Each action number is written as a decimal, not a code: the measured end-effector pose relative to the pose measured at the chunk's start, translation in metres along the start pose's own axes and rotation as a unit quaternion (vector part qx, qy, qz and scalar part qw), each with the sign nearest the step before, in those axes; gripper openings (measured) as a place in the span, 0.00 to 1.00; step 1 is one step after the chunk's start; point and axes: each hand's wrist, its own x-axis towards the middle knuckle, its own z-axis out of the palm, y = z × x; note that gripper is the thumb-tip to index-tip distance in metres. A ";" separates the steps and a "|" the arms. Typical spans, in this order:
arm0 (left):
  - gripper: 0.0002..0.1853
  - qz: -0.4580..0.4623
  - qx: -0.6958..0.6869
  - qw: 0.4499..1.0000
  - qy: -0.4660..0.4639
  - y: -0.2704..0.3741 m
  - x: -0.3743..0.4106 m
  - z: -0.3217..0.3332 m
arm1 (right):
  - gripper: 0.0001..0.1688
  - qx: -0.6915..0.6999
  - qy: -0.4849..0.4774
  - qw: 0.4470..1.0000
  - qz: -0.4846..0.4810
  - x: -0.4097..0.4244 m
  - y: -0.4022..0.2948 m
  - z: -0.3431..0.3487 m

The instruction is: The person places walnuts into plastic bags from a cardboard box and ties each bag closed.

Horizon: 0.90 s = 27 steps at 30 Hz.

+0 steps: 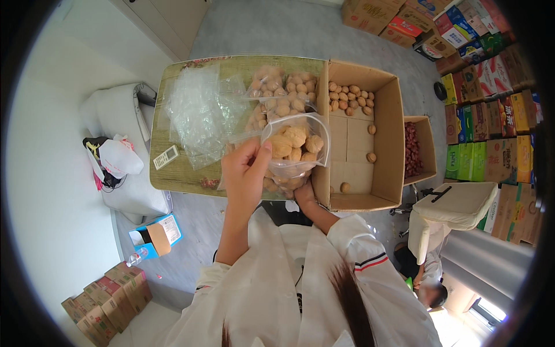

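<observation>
A clear plastic zip bag point(299, 162) full of walnuts point(295, 136) is held up in front of me, its mouth gaping toward the camera. The fingers and thumb of my left hand point(248, 167) pinch the left side of its rim. Low on the bag, by the table's front edge, my right hand point(306, 194) holds it from below, with the fingers partly hidden. Behind it, several filled walnut bags point(266, 81) lie on the table. A cardboard box point(386, 143) with loose walnuts point(350, 96), most in its far part, stands directly to the right.
Flat empty plastic bags point(197, 115) and a white remote control point(166, 157) lie on the green wood-patterned table point(184, 178). Beyond the walnut box is a smaller box of red dates point(412, 149). A cream chair point(453, 206), stacked cartons point(479, 121) and another person point(429, 277) are at right.
</observation>
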 end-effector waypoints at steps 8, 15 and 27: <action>0.17 -0.003 -0.012 1.000 -0.002 -0.009 -0.002 -0.006 | 0.08 0.259 0.072 0.943 -0.196 -0.158 0.049 -0.185; 0.16 0.012 0.015 1.000 0.001 -0.014 -0.007 0.000 | 0.25 0.401 0.368 0.820 -0.175 -0.210 0.101 -0.323; 0.16 -0.006 0.005 1.000 0.002 -0.021 -0.007 0.007 | 0.10 0.412 0.307 0.840 -0.172 -0.116 0.128 -0.314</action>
